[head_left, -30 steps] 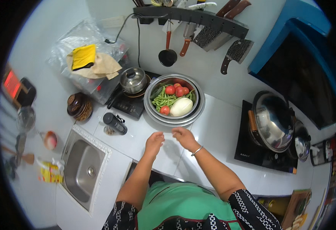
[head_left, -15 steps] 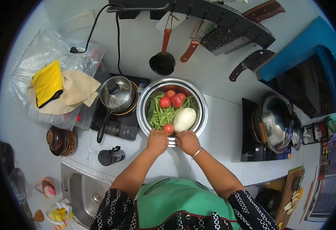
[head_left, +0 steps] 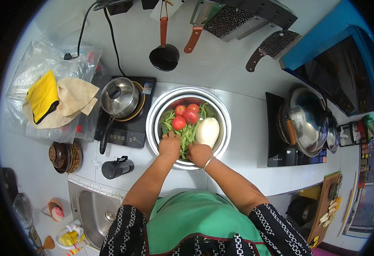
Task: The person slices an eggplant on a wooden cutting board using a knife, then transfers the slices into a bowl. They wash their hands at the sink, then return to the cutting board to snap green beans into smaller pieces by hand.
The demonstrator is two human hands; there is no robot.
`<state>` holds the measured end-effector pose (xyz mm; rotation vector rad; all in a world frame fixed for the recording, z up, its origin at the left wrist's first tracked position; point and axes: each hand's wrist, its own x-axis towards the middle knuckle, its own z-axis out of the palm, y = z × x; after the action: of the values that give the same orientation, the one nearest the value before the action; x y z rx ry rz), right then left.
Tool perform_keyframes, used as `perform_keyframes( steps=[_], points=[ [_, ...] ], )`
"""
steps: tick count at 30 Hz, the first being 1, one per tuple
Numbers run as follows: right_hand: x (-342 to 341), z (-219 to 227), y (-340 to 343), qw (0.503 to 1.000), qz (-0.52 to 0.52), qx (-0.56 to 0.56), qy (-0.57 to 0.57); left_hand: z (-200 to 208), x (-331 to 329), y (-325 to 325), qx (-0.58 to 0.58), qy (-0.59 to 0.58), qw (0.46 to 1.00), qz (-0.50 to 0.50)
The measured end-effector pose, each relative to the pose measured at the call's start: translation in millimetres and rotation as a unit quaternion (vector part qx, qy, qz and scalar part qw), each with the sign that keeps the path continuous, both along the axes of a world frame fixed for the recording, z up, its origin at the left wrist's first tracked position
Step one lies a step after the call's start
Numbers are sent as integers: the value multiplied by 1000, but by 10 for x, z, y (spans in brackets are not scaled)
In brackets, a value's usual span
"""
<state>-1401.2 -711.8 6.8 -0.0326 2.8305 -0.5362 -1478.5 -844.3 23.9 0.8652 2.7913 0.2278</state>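
A wide steel basin (head_left: 225,131) holds a second steel bowl inside it, filled with vegetables. Several red tomatoes (head_left: 179,123) are bunched toward the back left, green beans (head_left: 187,135) fill the middle, and a thick, pale oval vegetable (head_left: 207,131) lies at the right. Both hands reach in over the near rim. My left hand (head_left: 170,145) is closed, fingers bent down on the beans at the front left, with its fingertips partly hidden. Beside the pale vegetable, my right hand (head_left: 199,154) is closed on beans; most of its fingers are tucked out of sight.
Left of the basin, a lidded saucepan (head_left: 119,97) sits on an induction cooker (head_left: 129,138), near a black cup (head_left: 117,167) and the sink (head_left: 94,213). A large lidded wok (head_left: 308,123) stands at the right. A ladle (head_left: 164,56) and cleavers (head_left: 276,45) hang on the wall.
Both hands have gone from the basin's near rim into the vegetables. The tomato that lay at the front now sits farther back with the others. The view has shifted slightly.
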Motion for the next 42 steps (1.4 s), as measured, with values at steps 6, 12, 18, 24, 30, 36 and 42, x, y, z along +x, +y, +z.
perform_keyframes(
  steps=[6,12,18,24,30,36,42],
  points=[
    [-273,507,324,981,-136,-91,105,144,-160,-219,181,20,980,85],
    [-667,390,775,959,-155,-36,235,472,-503,-215,358,-29,929,84],
    [-346,242,290,912,-253,-318,64,68,-636,8,368,30,924,102],
    [-167,71,69,898,-259,-341,-99,-251,-169,-145,272,-175,930,176],
    [-199,-257,-252,914,-291,-281,22,-541,-292,104,201,-193,927,251],
    [-95,-238,-149,883,-300,-359,-19,-588,-207,243,174,-181,911,326],
    [-122,-69,-189,850,-342,-401,10,-597,-285,229,270,-274,828,407]
  ],
)
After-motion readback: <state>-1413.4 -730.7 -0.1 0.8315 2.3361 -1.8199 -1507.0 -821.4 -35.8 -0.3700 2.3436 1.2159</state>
